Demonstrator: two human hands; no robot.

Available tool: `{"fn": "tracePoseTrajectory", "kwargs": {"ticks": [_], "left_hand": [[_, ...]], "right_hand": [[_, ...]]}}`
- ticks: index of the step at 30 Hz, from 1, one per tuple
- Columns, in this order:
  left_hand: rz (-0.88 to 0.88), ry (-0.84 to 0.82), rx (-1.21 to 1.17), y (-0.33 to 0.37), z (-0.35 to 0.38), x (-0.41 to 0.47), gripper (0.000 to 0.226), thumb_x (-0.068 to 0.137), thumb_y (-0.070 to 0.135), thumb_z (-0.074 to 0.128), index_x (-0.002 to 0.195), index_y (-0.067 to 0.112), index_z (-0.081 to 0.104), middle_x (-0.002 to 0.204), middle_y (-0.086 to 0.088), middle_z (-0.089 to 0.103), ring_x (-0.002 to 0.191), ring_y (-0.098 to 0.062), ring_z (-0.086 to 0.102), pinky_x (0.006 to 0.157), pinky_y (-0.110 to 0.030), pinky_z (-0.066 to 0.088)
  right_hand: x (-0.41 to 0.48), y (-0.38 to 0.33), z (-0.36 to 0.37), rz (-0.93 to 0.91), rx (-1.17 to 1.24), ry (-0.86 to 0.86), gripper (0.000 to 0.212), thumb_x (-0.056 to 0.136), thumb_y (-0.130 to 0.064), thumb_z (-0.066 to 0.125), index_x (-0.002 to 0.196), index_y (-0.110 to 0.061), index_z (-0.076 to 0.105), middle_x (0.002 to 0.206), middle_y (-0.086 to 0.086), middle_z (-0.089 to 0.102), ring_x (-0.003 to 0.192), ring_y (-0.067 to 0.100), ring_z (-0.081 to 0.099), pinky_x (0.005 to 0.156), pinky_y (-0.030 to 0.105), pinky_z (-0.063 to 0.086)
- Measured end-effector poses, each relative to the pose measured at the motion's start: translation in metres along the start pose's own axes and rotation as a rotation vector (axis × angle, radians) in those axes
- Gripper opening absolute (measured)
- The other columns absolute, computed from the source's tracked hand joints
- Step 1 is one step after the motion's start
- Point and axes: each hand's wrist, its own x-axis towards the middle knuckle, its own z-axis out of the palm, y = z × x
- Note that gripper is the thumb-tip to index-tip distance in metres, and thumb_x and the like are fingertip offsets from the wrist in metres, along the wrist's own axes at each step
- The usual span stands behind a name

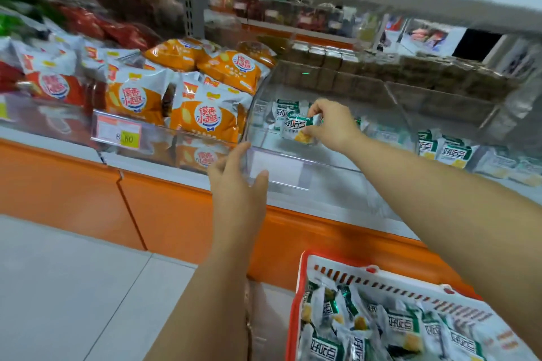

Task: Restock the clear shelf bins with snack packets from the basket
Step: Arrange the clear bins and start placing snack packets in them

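- Packet [296, 126] inside bin [278, 168], pinched by its top corner in my right hand [331, 123].
- My left hand [237, 182] clasps bin's front corner.
- I judge it light, crinkly, slick (pinch the seam).

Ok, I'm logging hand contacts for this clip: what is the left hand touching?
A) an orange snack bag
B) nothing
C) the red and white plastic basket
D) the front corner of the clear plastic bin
D: the left hand holds the front corner of the clear plastic bin, while the right hand pinches a green and white snack packet inside it.
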Motion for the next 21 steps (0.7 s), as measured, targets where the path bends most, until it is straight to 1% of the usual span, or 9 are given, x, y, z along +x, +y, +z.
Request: {"fn": "tracePoseTrajectory", "kwargs": {"ticks": [3,5,8,12,14,16,18,19,21], "left_hand": [[0.022,-0.022,-0.021,-0.006,-0.002,0.002,0.054,0.091,0.016,0.062,0.140,0.027,0.043,0.131,-0.003,0.034,0.102,-0.004,0.037,0.079,0.008,0.024],[0.017,-0.035,-0.038,-0.009,-0.002,0.003,0.052,0.092,0.017,0.061,0.139,0.030,0.043,0.127,-0.002,0.036,0.098,-0.005,0.039,0.074,0.008,0.028],[-0.018,-0.062,-0.102,-0.009,-0.003,0.002,0.051,0.093,0.019,0.058,0.138,0.037,0.040,0.131,0.003,0.037,0.104,-0.004,0.042,0.083,-0.005,0.036],[-0.034,-0.081,-0.148,-0.008,-0.002,0.000,0.053,0.094,0.020,0.057,0.138,0.041,0.036,0.139,0.004,0.036,0.119,-0.010,0.044,0.100,-0.029,0.041],[-0.041,-0.090,-0.153,-0.007,-0.002,-0.001,0.053,0.094,0.021,0.056,0.138,0.043,0.035,0.140,0.005,0.036,0.121,-0.010,0.045,0.102,-0.032,0.042],[-0.046,-0.096,-0.157,-0.007,-0.002,-0.001,0.054,0.094,0.021,0.056,0.138,0.044,0.034,0.140,0.006,0.036,0.121,-0.009,0.045,0.101,-0.031,0.042],[-0.044,-0.100,-0.160,-0.006,-0.002,-0.002,0.053,0.094,0.020,0.056,0.138,0.044,0.035,0.139,0.007,0.037,0.119,-0.008,0.045,0.098,-0.027,0.041],[-0.041,-0.100,-0.162,-0.006,-0.002,-0.002,0.053,0.094,0.020,0.056,0.137,0.044,0.035,0.139,0.006,0.037,0.117,-0.008,0.045,0.097,-0.027,0.041],[-0.039,-0.099,-0.169,-0.007,-0.001,-0.002,0.053,0.094,0.019,0.056,0.136,0.044,0.036,0.138,0.006,0.038,0.115,-0.008,0.047,0.095,-0.027,0.043]], "right_hand": [[0.031,-0.003,0.019,0.016,-0.052,-0.056,0.026,0.079,-0.012,0.075,0.095,-0.013,0.055,0.091,0.006,0.053,0.066,0.020,0.050,0.046,0.022,0.033],[0.046,-0.007,0.027,0.033,-0.117,-0.100,0.028,0.080,-0.012,0.074,0.103,-0.009,0.058,0.096,0.007,0.054,0.079,0.019,0.049,0.052,0.029,0.030],[0.063,-0.005,0.036,0.051,-0.197,-0.182,0.037,0.078,-0.009,0.076,0.109,-0.003,0.057,0.093,0.009,0.059,0.087,0.021,0.053,0.069,0.031,0.041],[0.072,0.008,0.044,0.005,-0.344,-0.135,0.032,0.077,-0.018,0.077,0.101,-0.011,0.057,0.116,0.018,0.054,0.101,0.033,0.055,0.078,0.031,0.041],[0.070,0.010,0.041,0.015,-0.321,-0.105,0.038,0.076,-0.025,0.079,0.105,-0.015,0.055,0.116,0.014,0.046,0.097,0.032,0.055,0.082,0.034,0.044],[0.066,0.010,0.037,-0.030,-0.309,-0.058,0.031,0.078,-0.025,0.077,0.101,-0.018,0.057,0.109,0.008,0.046,0.091,0.027,0.054,0.078,0.034,0.045],[0.062,0.011,0.037,-0.095,-0.340,-0.165,0.016,0.081,-0.019,0.072,0.096,-0.019,0.064,0.106,0.006,0.060,0.097,0.024,0.059,0.078,0.031,0.045],[0.059,0.012,0.040,-0.117,-0.371,-0.282,0.018,0.084,-0.016,0.068,0.102,-0.017,0.067,0.110,0.006,0.065,0.103,0.024,0.060,0.083,0.029,0.045],[0.054,0.017,0.046,-0.102,-0.449,-0.504,0.040,0.087,-0.011,0.061,0.126,-0.017,0.059,0.129,0.003,0.059,0.117,0.024,0.055,0.095,0.026,0.042]]}}
